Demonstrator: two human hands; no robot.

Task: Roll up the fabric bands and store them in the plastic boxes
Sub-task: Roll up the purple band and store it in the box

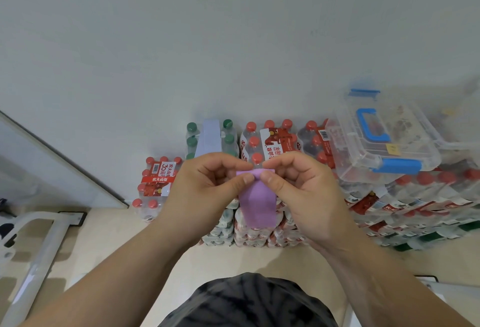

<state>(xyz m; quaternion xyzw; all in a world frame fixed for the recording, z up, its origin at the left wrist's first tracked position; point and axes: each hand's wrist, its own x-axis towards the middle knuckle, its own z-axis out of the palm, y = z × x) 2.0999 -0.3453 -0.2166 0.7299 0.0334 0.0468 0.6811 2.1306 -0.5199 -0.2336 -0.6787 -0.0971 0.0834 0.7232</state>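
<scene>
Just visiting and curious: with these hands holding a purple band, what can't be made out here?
All in the head view:
- How far the soft purple fabric band is rolled: left hand and right hand cover its top.
- Contents of the clear plastic box with blue handle: blurred behind its lid.
- Near end of the pale blue flat strip on the green-capped bottles: behind the left hand.

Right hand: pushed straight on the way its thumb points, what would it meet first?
The right hand would probably meet the left hand, whose thumb lies just opposite on the purple fabric band both pinch; any gap between the thumbs is unclear.
</scene>
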